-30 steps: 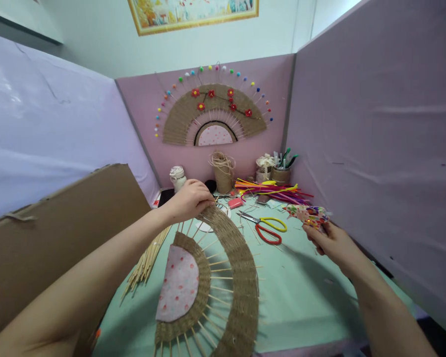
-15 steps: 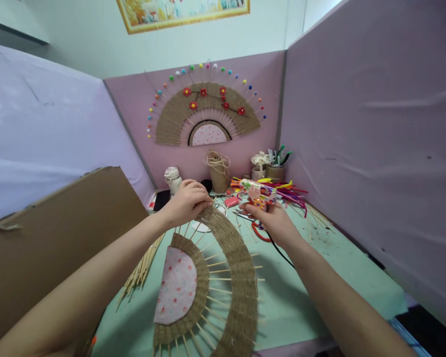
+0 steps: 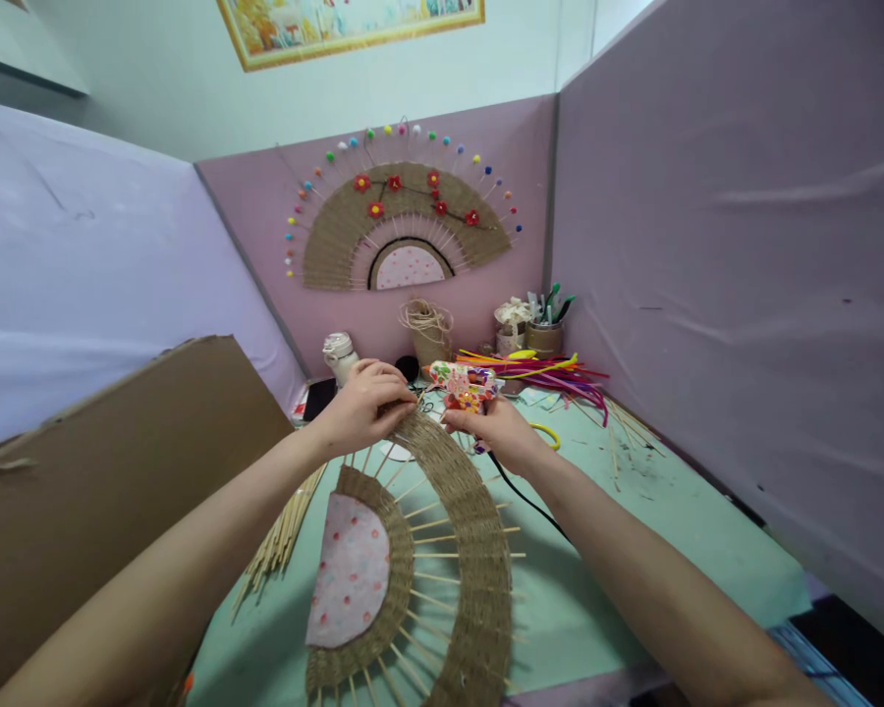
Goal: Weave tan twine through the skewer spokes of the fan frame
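A woven twine fan (image 3: pixel 478 550) with thin wooden sticks and a pink dotted half-circle centre stands tilted over the table. My left hand (image 3: pixel 368 403) pinches the upper end of its outer band, fingers closed. In my right hand (image 3: pixel 505 427) is a glue gun (image 3: pixel 466 385) with a flowery pattern, its black cord (image 3: pixel 523 496) trailing down to the right. The gun's nozzle points left, close to the fingers of my left hand. Whether the nozzle touches the fan, I cannot tell.
Bamboo sticks (image 3: pixel 284 530) lie at left beside a large cardboard sheet (image 3: pixel 118 511). Behind stand a white bottle (image 3: pixel 340 355), a twine roll (image 3: pixel 431 339) and a tool pot (image 3: pixel 545 339). Coloured pipe cleaners (image 3: pixel 560 375) lie at back right. A finished fan (image 3: pixel 413 196) hangs on the pink panel.
My right hand has brought the glue gun left, close to the top of the fan, and its nozzle now points left. My left hand keeps its hold on the band.
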`<state>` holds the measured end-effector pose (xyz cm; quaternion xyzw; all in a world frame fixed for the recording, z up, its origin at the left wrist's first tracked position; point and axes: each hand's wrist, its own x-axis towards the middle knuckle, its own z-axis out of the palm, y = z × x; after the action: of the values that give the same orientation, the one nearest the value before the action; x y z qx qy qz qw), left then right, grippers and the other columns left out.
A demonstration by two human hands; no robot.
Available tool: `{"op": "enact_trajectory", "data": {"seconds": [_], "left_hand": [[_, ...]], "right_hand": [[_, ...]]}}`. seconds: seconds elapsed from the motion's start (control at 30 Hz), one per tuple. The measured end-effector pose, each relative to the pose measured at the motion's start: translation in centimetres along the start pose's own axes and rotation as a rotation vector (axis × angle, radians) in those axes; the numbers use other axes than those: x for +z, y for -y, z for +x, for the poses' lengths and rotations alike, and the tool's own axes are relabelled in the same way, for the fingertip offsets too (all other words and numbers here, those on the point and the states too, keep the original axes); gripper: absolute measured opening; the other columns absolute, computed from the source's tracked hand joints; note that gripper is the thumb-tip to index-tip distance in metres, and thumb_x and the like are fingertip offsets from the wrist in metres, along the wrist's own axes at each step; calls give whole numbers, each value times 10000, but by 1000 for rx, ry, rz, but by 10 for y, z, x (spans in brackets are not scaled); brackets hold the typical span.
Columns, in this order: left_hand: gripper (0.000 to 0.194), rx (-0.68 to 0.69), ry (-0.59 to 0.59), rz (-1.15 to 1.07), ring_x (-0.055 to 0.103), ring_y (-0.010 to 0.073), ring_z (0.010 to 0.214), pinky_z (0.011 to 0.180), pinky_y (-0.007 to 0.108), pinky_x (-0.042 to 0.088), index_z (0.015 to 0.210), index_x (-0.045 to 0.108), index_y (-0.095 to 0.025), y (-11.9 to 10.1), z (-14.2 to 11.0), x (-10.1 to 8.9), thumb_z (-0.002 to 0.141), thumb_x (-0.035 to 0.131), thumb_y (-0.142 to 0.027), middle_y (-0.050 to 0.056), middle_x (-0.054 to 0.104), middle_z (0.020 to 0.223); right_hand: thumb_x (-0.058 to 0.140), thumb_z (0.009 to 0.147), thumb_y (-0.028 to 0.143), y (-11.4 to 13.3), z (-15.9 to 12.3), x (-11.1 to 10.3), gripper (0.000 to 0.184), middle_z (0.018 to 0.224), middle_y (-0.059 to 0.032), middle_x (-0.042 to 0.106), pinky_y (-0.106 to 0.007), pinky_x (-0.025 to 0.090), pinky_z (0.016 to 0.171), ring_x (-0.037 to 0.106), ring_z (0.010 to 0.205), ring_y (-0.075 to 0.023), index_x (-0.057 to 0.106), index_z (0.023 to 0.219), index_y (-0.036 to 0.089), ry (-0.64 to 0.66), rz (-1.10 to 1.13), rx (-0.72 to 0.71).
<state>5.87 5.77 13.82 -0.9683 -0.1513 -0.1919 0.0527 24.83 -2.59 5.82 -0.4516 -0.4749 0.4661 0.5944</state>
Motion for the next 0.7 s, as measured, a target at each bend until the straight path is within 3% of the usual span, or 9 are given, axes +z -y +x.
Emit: {"op": "enact_trajectory", "data": {"seconds": [0.07,0.2,0.3,0.4,0.47,0.5,0.57,0.63,0.7], "left_hand": [[191,11,13,-10,548,199,977,944,409,282,892,663,-215,1,-1,0,840,485,-262,52,669,922],[225,28,25,-36,544,195,991,936,395,303,943,654,-209,0,-5,-1,833,459,-193,53,674,949],[277,-18,-71,-58,485,210,1117,985,407,274,1062,616,-228,-2,-10,-1,824,478,-204,68,614,1139],[521,-200,-323,-209,370,241,1251,1027,424,252,1277,457,-246,6,-16,0,770,576,-277,105,426,1364],[694,-386,-453,-488,407,245,1227,1005,430,300,1366,314,-258,20,-20,2,743,609,-335,118,414,1369],[733,-484,-458,-689,448,247,1195,978,432,336,1388,259,-264,28,-22,4,746,600,-359,118,438,1351],[666,-622,-339,-1121,496,267,1158,931,428,385,1367,314,-222,44,-27,8,776,541,-426,136,504,1291],[666,-601,-89,-1492,511,304,1144,909,428,406,1323,408,-138,56,-31,13,776,505,-507,178,513,1290],[697,-518,87,-1707,530,318,1124,901,422,413,1306,448,-119,59,-35,20,740,557,-511,180,525,1291]], "right_hand": [[695,645,357,-2,1,1,303,733,-14,646,-184,344,439,619,661,-149,596,863,172,-34,-1,11],[689,651,352,-7,3,3,275,695,-9,609,-195,392,474,573,620,-127,596,833,168,-65,-5,-33],[682,658,351,-8,3,4,264,706,-16,611,-205,417,501,567,632,-128,602,829,166,-80,-17,-58],[673,666,349,-8,2,4,250,708,-17,613,-208,425,510,574,642,-132,604,822,166,-81,-36,-61],[673,665,349,-7,2,4,249,709,-14,616,-209,434,523,578,646,-131,605,821,167,-84,-49,-57],[675,663,348,-7,2,4,253,718,-14,620,-209,439,530,579,646,-128,606,826,167,-88,-49,-57],[675,660,345,-6,2,4,264,739,-16,629,-206,440,531,582,646,-125,608,840,165,-95,-51,-59],[672,661,345,-4,1,5,269,743,-21,634,-200,429,511,588,647,-130,610,850,163,-99,-62,-56],[672,662,345,-3,1,6,270,746,-26,640,-196,416,488,596,648,-137,614,853,163,-105,-69,-52]]}}
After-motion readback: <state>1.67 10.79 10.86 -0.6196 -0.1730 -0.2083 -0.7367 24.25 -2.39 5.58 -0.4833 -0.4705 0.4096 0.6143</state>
